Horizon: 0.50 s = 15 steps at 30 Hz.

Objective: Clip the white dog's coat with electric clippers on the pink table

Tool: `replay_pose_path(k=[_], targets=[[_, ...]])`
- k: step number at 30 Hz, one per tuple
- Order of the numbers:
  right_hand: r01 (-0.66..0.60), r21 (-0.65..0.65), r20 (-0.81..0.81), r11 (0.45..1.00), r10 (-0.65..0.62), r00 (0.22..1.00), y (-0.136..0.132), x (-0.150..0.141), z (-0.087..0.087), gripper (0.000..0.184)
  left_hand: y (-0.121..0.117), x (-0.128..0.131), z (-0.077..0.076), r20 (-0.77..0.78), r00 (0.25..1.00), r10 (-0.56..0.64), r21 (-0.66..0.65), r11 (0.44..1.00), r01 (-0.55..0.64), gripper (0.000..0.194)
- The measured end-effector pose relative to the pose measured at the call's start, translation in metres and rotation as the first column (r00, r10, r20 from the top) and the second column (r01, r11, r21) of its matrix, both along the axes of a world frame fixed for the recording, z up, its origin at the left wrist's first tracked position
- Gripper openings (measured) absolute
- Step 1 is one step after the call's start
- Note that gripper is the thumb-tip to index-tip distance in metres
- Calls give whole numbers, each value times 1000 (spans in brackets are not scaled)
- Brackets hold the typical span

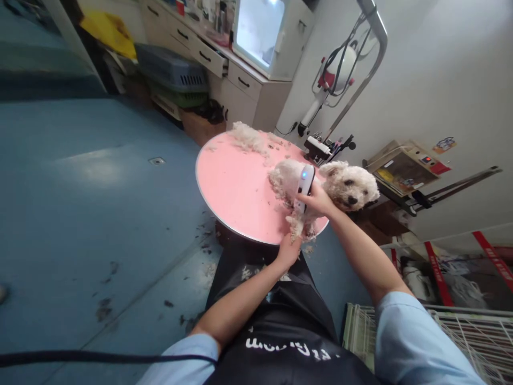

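Observation:
A small white curly-haired dog (350,184) sits at the right side of a round pink grooming table (236,187), its face toward me. My right hand (318,200) is closed around a white hair clipper (305,182) with a blue light, held against the dog's side. My left hand (289,250) is closed on the dog's front leg (295,225) at the table's near edge; its fingers are partly hidden. Cut fur (248,138) lies in a clump at the far side of the table, with smaller tufts around the dog.
A bent metal grooming arm (377,48) rises behind the table, beside a tool holder (318,148). Drawers (244,80) and a pet carrier (172,67) stand at the back. A wire cage (473,334) is at lower right. Fur tufts dot the blue floor (120,214).

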State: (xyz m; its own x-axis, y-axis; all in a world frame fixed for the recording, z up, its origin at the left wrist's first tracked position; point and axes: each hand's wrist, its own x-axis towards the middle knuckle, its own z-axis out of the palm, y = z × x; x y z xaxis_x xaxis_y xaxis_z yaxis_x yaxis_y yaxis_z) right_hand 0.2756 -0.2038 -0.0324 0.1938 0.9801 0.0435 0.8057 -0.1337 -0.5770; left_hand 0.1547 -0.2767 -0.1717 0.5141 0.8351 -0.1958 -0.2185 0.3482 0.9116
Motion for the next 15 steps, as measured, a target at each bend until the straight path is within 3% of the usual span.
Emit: replay_pose_path(k=[2, 5, 7, 12, 15], targets=[[35, 20, 42, 999, -36, 998, -1, -2, -1, 38, -2, 1, 1, 7, 1000, 6, -6, 1000, -6, 18], [-28, -147, 39, 989, 34, 999, -6, -6, -5, 38, -4, 2, 4, 4, 1000, 24, -52, 998, -24, 16], [-81, -190, -5, 978, 81, 997, -9, -5, -7, 37, -4, 2, 5, 4, 999, 38, -76, 996, -38, 16], [2, 76, 6, 997, -2, 1000, -8, 5, -3, 34, -5, 3, 4, 38, 999, 36, -94, 995, -33, 18], [-29, -17, 64, 999, 30, 997, -13, 2, -6, 34, -7, 5, 4, 18, 999, 31, -127, 992, -28, 19]])
